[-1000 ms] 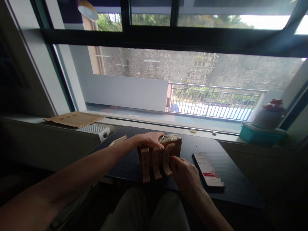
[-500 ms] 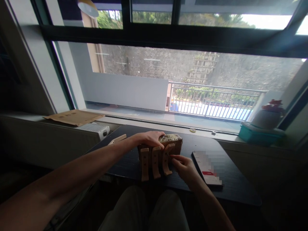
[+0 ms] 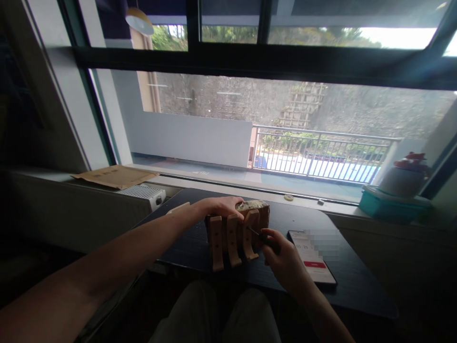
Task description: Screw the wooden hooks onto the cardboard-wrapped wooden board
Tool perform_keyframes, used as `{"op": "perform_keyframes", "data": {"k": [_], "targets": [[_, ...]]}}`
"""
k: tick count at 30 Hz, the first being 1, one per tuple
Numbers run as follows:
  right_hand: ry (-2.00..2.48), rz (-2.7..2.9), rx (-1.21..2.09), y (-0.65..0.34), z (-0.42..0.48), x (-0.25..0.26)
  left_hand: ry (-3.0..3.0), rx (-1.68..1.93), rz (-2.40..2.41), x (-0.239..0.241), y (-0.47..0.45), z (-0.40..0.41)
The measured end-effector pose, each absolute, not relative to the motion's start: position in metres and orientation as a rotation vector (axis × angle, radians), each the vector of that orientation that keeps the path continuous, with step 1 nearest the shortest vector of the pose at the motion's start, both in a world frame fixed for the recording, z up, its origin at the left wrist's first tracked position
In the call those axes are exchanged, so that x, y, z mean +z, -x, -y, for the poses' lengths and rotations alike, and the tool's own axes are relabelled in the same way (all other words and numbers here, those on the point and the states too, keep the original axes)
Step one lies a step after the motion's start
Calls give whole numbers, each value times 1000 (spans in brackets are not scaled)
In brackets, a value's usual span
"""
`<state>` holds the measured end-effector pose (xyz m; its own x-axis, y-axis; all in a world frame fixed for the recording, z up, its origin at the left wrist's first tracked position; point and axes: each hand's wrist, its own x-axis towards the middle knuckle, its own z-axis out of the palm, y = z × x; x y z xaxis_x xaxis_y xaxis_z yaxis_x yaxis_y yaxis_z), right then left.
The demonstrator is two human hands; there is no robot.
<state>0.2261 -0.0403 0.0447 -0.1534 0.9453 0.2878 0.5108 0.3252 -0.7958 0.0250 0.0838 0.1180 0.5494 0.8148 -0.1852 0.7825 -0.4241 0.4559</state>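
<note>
On the tabletop (image 3: 185, 245) before me, my left grip (image 3: 221, 208) clamps the top of the wooden hook rack (image 3: 231, 238), stiff, probably light, best pinned from above, while my right grip (image 3: 282, 252) pinches a thin screwdriver (image 3: 257, 234) against its rightmost hook

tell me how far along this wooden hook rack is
Done, apparently: three hooks stand against the wooden block. In hand: the left hand grips its top while the right hand points a thin tool at the rightmost hook. Left: one loose wooden piece lies on the table; screws cannot be made out.
</note>
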Motion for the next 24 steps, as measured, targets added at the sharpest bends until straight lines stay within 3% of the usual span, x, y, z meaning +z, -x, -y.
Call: {"op": "perform_keyframes", "data": {"k": [4, 8, 24], "targets": [[1362, 2035, 210, -227, 44, 50, -2245, 85, -1272, 118, -24, -90], [1374, 2110, -40, -228, 44, 53, -2177, 72, -1248, 117, -21, -93], [1159, 2073, -64, -223, 44, 49, -2090, 73, -1232, 118, -18, -99]]}}
